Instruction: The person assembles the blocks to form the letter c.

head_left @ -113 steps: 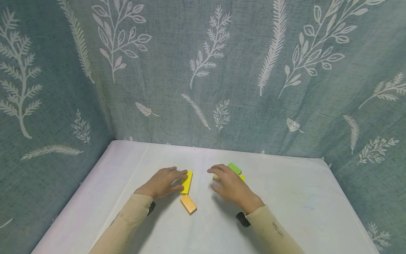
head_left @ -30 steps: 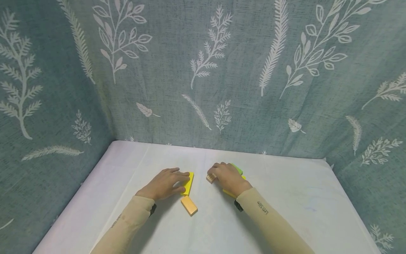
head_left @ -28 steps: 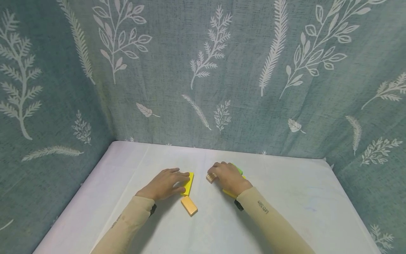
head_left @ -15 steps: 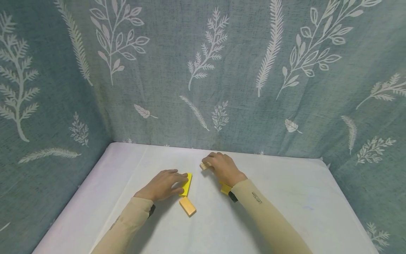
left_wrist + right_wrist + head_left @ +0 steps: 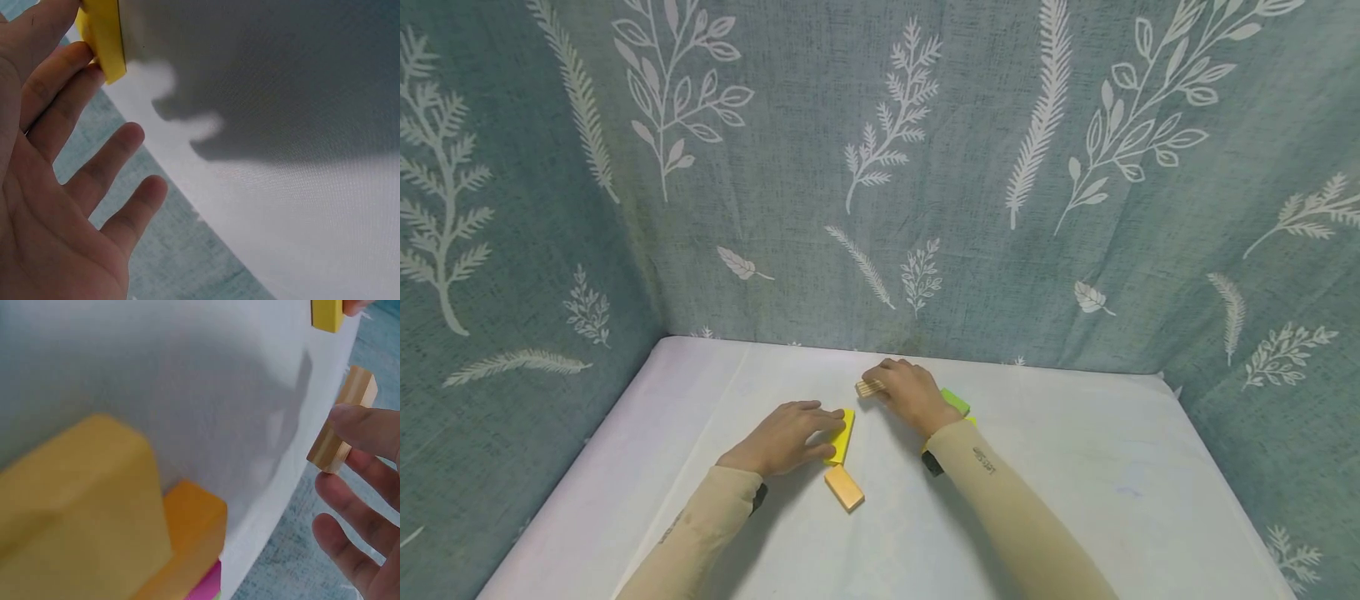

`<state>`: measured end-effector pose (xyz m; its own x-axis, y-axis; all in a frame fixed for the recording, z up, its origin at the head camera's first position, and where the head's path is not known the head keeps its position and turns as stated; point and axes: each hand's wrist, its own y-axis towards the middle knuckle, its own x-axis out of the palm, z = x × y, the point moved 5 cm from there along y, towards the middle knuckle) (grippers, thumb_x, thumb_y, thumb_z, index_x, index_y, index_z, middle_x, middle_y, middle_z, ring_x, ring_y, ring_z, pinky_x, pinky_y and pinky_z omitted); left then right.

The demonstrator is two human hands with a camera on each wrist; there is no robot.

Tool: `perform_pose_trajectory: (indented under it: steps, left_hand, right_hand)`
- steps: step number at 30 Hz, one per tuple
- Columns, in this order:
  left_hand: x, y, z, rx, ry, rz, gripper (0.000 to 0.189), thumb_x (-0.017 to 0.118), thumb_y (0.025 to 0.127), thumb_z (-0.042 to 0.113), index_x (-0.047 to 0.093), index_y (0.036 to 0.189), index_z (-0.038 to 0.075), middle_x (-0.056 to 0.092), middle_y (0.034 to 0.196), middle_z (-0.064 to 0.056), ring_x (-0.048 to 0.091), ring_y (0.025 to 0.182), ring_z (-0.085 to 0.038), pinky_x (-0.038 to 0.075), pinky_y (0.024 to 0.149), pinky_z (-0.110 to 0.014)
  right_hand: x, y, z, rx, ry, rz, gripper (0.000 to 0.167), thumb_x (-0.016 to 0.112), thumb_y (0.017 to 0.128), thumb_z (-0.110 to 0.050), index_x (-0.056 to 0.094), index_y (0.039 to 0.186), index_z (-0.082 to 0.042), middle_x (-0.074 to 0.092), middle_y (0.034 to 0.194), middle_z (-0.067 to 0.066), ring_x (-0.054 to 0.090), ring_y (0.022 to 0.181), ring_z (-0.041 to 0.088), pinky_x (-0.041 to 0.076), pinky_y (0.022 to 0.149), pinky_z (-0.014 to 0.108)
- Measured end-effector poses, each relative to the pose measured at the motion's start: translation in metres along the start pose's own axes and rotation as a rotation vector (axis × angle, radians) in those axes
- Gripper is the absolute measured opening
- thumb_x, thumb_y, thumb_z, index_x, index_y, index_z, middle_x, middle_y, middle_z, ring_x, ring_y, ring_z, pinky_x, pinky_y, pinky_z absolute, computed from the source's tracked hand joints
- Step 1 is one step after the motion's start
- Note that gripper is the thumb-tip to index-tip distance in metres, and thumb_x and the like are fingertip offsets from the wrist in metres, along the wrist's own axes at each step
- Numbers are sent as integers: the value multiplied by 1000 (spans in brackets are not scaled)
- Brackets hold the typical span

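My left hand (image 5: 781,439) holds a yellow block (image 5: 845,437) on the white tabletop, thumb and fingertips against it. In the left wrist view the ring and little fingers spread away from the yellow block (image 5: 107,37). Farther back, my right hand (image 5: 912,395) pinches a small striped wooden block (image 5: 868,388). The right wrist view shows the thumb across the wooden block's face (image 5: 325,449), fingers behind it. An orange-tan block (image 5: 844,488) lies just in front of the left hand's yellow block.
Beyond my right wrist lies a green block (image 5: 955,402), with a yellow block (image 5: 972,421) partly hidden by the sleeve. The right wrist view has a large yellow block (image 5: 81,512) close by, an orange block (image 5: 197,519) and a magenta piece (image 5: 206,584). Patterned curtains (image 5: 820,167) border the table.
My right hand took hold of the striped wooden block beside the colored blocks and carried it back and to the left. The left hand has stayed at its yellow block.
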<state>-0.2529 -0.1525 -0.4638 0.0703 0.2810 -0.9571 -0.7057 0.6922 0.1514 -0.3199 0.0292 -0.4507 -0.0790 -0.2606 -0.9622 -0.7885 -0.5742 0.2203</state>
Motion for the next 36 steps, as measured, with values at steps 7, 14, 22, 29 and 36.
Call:
perform_pose_trajectory:
  steps: [7,14,22,29,36]
  left_hand:
    - [0,0,0,-10,-5,-10,39,79,89,24,71,125,9,64,137,-12,59,124,-44,48,105,-57]
    - [2,1,-1,-4,-4,-7,37,80,89,23,72,123,9,64,136,-12,59,124,-43,49,104,-56]
    - [1,1,-1,3,-2,-5,36,80,88,23,72,121,10,65,136,-12,60,123,-41,48,105,-55]
    - [0,1,-1,5,-5,-5,34,80,88,22,72,119,10,65,135,-12,60,123,-41,48,106,-54]
    - [3,1,-1,1,1,-12,34,80,88,23,72,120,11,65,136,-11,60,123,-40,48,106,-54]
  right_hand:
    - [10,7,-4,11,-19,-33,28,72,96,-20,72,123,-22,69,124,1,66,110,23,58,93,40]
    - [17,13,-9,19,-73,-84,27,74,95,-21,74,121,-25,70,121,-1,66,108,22,58,92,39]
    - [21,15,-11,44,-93,-127,25,74,95,-20,76,120,-24,72,115,-1,67,103,21,59,90,37]
    - [23,16,-12,36,-79,-128,26,74,95,-19,76,120,-26,72,115,-4,67,105,20,58,93,38]
    - [22,14,-16,12,-78,-123,26,73,95,-18,76,120,-26,72,116,-4,67,105,20,58,92,38]
